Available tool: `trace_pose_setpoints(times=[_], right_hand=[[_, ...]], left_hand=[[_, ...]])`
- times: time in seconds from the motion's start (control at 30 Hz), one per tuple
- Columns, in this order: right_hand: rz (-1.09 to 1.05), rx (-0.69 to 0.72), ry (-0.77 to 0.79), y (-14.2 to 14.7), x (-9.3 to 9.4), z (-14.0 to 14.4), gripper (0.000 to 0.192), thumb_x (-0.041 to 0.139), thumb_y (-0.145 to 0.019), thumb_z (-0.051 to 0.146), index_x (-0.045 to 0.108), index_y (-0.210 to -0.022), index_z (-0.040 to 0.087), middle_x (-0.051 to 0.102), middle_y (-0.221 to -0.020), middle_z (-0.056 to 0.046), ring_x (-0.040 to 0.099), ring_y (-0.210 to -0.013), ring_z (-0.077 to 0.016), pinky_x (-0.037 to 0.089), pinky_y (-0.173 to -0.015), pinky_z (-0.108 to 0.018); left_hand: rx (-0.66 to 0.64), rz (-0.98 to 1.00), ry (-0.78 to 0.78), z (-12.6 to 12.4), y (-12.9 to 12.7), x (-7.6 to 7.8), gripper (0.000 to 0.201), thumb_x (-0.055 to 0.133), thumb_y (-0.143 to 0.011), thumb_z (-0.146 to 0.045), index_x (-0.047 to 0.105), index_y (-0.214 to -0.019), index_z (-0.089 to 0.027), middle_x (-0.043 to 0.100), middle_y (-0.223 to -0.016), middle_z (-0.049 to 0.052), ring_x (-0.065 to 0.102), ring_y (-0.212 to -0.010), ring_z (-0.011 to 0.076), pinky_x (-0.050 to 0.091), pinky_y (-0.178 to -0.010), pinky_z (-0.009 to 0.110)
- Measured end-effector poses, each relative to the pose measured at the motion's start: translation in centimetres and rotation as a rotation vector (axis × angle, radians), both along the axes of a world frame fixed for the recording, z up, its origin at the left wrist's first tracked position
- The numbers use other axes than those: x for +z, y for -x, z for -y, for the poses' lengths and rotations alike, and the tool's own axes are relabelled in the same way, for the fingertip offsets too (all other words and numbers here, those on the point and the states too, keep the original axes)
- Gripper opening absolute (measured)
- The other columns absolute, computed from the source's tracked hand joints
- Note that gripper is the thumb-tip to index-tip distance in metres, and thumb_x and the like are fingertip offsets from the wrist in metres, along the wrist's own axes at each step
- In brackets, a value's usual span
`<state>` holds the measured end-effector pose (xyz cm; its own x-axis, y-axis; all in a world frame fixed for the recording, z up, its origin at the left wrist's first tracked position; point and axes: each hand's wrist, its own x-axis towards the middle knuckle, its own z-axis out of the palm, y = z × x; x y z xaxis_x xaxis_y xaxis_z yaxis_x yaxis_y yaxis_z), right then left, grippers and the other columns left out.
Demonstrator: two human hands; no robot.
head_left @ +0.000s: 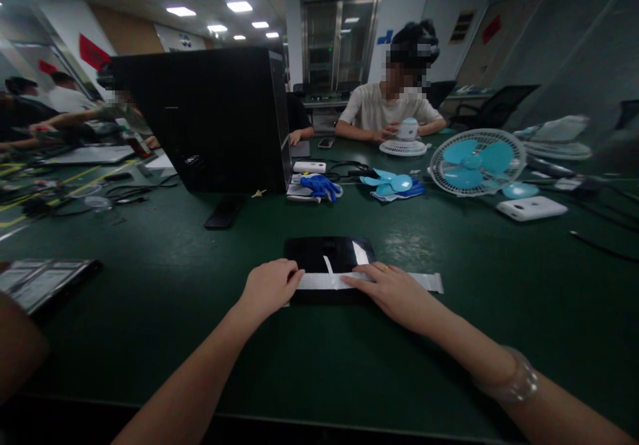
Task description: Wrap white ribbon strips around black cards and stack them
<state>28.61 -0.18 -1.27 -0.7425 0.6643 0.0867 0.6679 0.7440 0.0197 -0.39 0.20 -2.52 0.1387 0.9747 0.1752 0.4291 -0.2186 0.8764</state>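
Head view: left hand pinches one end of a white strip, right hand presses it flat with open fingers across a black pad on the bench — uneven pressure could skew or crease the strip.

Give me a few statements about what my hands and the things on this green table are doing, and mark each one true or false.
1. Both hands rest on a white strip lying across a flat black panel. True.
2. The left hand is holding a blue fan blade. False: it presses the strip's left end; the loose blue blade lies further back on the table.
3. The right hand wears a ring. True.
4. The round fan guard lies left of the black computer case. False: it is to the right.
5. A black phone lies in front of the case. True.
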Motion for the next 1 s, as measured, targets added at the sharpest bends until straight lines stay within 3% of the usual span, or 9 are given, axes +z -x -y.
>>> trace_pose_setpoints(times=[0.1,0.23,0.47,0.67,0.8,1.0], right_hand=[[-0.005,0.003,-0.01,0.1,-0.2,0.0,0.054,0.047,-0.089,0.017,0.044,-0.14,0.034,0.048,-0.134,-0.009,0.051,-0.114,-0.0297,0.047,-0.087,-0.049],[0.003,0.007,-0.019,0.2,-0.4,0.0,0.052,0.046,-0.089,0.018,0.046,-0.139,0.034,0.047,-0.136,-0.009,0.051,-0.114,-0.0297,0.048,-0.087,-0.049],[-0.057,0.006,0.032,0.7,0.7,0.5,0.04,0.038,-0.097,0.038,0.052,-0.134,0.031,0.05,-0.132,-0.007,0.049,-0.118,-0.0257,0.042,-0.097,-0.049],[-0.027,0.04,0.023,2.1,1.2,0.9,0.055,0.039,-0.095,0.053,0.04,-0.144,0.028,0.054,-0.122,-0.011,0.054,-0.104,-0.0263,0.047,-0.087,-0.047],[0.006,0.041,-0.003,3.0,1.0,1.2,0.053,0.039,-0.093,0.058,0.048,-0.138,0.031,0.053,-0.119,-0.011,0.053,-0.103,-0.0273,0.047,-0.086,-0.047],[-0.029,0.013,0.136,3.0,1.6,1.2,0.056,0.035,-0.095,0.058,0.038,-0.144,0.032,0.049,-0.128,-0.01,0.051,-0.11,-0.0261,0.046,-0.091,-0.047]], left_hand=[[0.002,0.066,0.021,-0.2,-0.1,-0.5,0.024,0.077,-0.068,-0.032,0.061,-0.053,-0.022,0.045,-0.055,-0.001,0.043,-0.055,0.0157,0.034,-0.054,0.023],[0.033,0.003,0.06,-0.3,-0.2,-0.7,0.024,0.078,-0.066,-0.038,0.061,-0.057,-0.023,0.046,-0.055,-0.001,0.051,-0.064,0.0204,0.037,-0.059,0.025],[0.074,-0.322,0.02,-0.5,-0.1,-0.3,0.021,0.077,-0.066,-0.038,0.062,-0.063,-0.024,0.05,-0.058,-0.001,0.049,-0.058,0.0188,0.037,-0.058,0.027],[0.045,-0.261,-0.003,-0.3,-0.2,-0.1,0.022,0.071,-0.071,-0.042,0.063,-0.064,-0.023,0.054,-0.059,-0.001,0.046,-0.054,0.0155,0.03,-0.052,0.025],[0.111,-0.291,0.001,-0.3,-0.1,0.7,0.033,0.055,-0.083,-0.052,0.063,-0.073,-0.022,0.059,-0.064,0.0,0.051,-0.056,0.0166,0.03,-0.051,0.026],[0.168,-0.045,-0.061,-0.8,0.6,1.2,0.036,0.048,-0.088,-0.05,0.061,-0.074,-0.019,0.055,-0.066,-0.001,0.05,-0.062,0.0157,0.034,-0.057,0.025]])
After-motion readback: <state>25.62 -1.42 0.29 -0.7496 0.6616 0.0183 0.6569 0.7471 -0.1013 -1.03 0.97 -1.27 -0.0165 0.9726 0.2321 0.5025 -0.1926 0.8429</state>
